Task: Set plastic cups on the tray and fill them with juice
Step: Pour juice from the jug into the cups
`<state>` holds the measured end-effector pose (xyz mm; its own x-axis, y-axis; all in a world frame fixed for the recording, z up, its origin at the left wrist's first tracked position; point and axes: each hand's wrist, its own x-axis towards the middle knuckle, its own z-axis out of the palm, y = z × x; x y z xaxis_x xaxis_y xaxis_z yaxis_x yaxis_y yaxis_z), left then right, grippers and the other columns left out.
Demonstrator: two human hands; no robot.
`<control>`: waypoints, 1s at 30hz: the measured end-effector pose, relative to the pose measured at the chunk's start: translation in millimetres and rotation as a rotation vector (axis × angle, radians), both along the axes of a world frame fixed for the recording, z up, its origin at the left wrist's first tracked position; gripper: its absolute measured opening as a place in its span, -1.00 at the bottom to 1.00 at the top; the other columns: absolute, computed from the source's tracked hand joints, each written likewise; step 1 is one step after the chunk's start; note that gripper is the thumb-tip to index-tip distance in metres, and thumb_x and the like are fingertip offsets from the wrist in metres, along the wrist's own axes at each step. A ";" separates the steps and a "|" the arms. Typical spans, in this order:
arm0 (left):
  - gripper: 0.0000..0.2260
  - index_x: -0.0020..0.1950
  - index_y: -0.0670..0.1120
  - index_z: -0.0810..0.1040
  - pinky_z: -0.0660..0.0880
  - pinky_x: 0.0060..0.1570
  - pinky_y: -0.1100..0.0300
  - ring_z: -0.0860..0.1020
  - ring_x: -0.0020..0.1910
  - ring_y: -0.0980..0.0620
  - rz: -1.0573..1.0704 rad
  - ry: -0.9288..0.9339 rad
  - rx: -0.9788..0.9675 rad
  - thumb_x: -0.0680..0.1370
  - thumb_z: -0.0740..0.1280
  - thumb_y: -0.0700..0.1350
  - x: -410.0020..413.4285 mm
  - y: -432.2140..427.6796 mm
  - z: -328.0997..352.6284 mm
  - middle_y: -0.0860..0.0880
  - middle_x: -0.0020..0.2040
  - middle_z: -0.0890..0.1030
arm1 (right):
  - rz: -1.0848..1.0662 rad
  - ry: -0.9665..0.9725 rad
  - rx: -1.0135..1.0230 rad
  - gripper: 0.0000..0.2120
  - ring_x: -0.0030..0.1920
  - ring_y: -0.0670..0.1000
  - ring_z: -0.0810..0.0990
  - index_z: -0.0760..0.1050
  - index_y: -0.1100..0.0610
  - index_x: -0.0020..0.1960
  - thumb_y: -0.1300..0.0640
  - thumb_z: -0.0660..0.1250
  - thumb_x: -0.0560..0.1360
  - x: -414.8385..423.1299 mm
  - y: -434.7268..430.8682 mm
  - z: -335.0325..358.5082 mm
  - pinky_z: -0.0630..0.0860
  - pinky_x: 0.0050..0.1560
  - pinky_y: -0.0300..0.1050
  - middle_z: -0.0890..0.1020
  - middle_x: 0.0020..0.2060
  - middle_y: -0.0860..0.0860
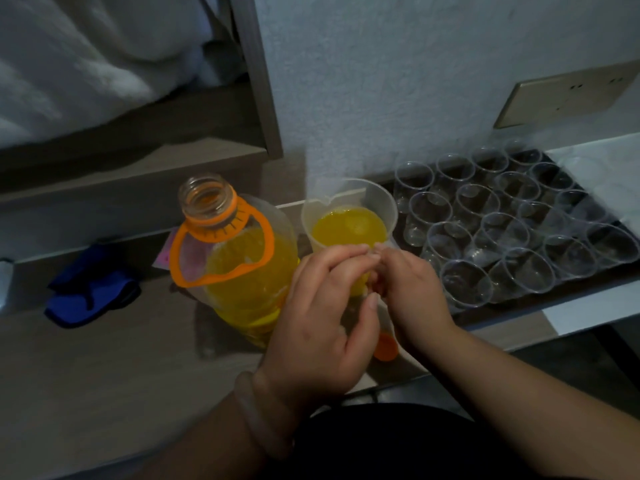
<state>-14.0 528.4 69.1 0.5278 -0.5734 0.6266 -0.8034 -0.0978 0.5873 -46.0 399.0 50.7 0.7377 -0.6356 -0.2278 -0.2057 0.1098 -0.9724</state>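
Note:
A translucent measuring jug [349, 216], part full of orange juice, stands in front of me. Both hands meet at its near wall. My left hand [322, 320] lies with its fingertips against the jug below the rim, thumb raised. My right hand [408, 292] curls at the jug's near right side; what its fingers hold is hidden. A large uncapped juice bottle [239, 265] with an orange handle stands just left of the jug. Several empty clear plastic cups [498, 233] stand in rows on a dark tray [519, 306] to the right.
The bottle's orange cap [386, 348] lies on the table under my wrists. A blue cloth [90, 289] sits at the left on the wooden surface. A wall with a socket plate [561, 95] rises behind the tray. The table's near edge runs just below the tray.

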 end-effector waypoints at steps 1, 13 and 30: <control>-0.70 0.23 -0.17 0.45 0.39 0.23 0.07 0.46 0.24 0.00 0.017 -0.010 -0.015 0.50 0.28 -0.21 1.8 -1.3 0.1 -0.12 0.21 0.50 | -0.011 -0.022 -0.010 -0.67 -0.51 -0.19 0.43 0.43 0.09 -0.35 0.11 0.19 0.59 -0.3 -1.9 3.0 0.38 -0.42 -0.34 0.48 -0.53 -0.09; -0.72 0.21 -0.16 0.43 0.39 0.21 0.15 0.45 0.21 0.07 0.171 -0.088 -0.117 0.49 0.27 -0.24 5.3 -30.8 22.9 -0.10 0.15 0.49 | 0.022 -0.291 -0.090 -0.66 -0.57 -0.14 0.39 0.41 0.13 -0.35 0.16 0.16 0.60 -9.9 -56.5 58.5 0.37 -0.47 -0.32 0.42 -0.59 -0.06; -0.77 0.17 -0.28 0.49 0.45 0.11 0.17 0.45 0.11 0.05 0.596 -0.116 -0.085 0.53 0.26 -0.26 2.1 -128.3 12.4 -0.08 0.09 0.47 | 0.202 -0.404 0.126 -0.54 -0.58 -0.05 0.28 0.36 0.06 -0.59 0.10 0.21 0.49 -25.5 -178.2 89.1 0.24 -0.52 -0.18 0.33 -0.63 -0.03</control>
